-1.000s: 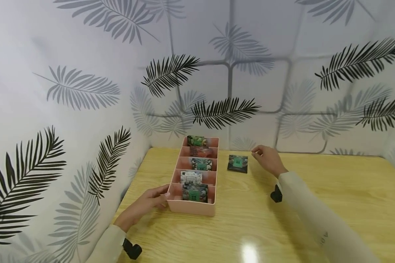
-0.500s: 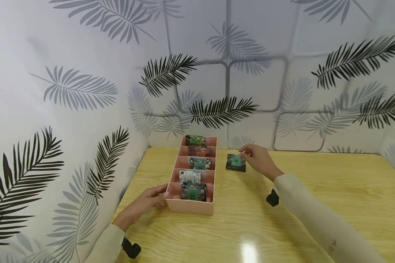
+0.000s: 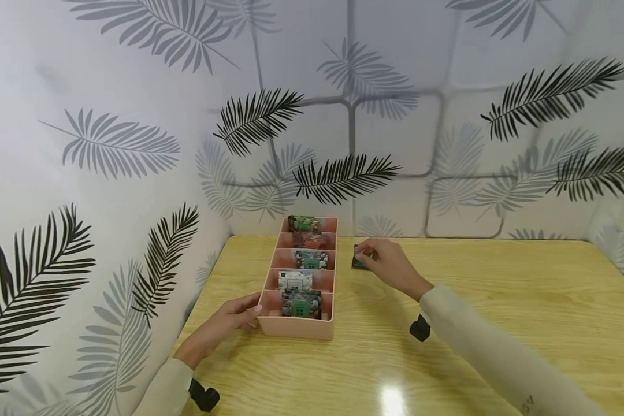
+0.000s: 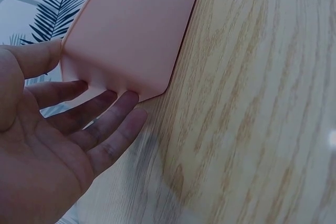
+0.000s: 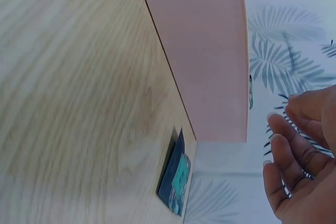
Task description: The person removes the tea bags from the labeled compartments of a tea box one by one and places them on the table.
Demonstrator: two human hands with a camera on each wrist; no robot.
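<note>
A pink divided box [image 3: 297, 329] stands on the table with sachets in its compartments, the nearest a dark sachet [image 3: 301, 305] with a green label. My left hand [image 3: 231, 320] holds the box's near left corner, thumb at the rim and the other fingertips [image 4: 128, 98] against the outer wall. Right of the box's far half lies a loose dark sachet [image 3: 360, 265], partly covered by my right hand [image 3: 392, 268] in the head view. The right wrist view shows this sachet [image 5: 177, 179] on the wood, one corner raised, apart from my loosely bent fingers [image 5: 286, 156].
The light wooden table [image 3: 447, 346] meets a wall with leaf-patterned covering [image 3: 390, 133] at the back and left. White, red and green sachets [image 3: 304, 224] stand in the box's other compartments. A black camera band [image 3: 419, 328] sits at my right wrist.
My right hand has moved left, from beside the loose sachet to over it, hiding most of it. The left hand stays at the box corner. The head view has shifted slightly.
</note>
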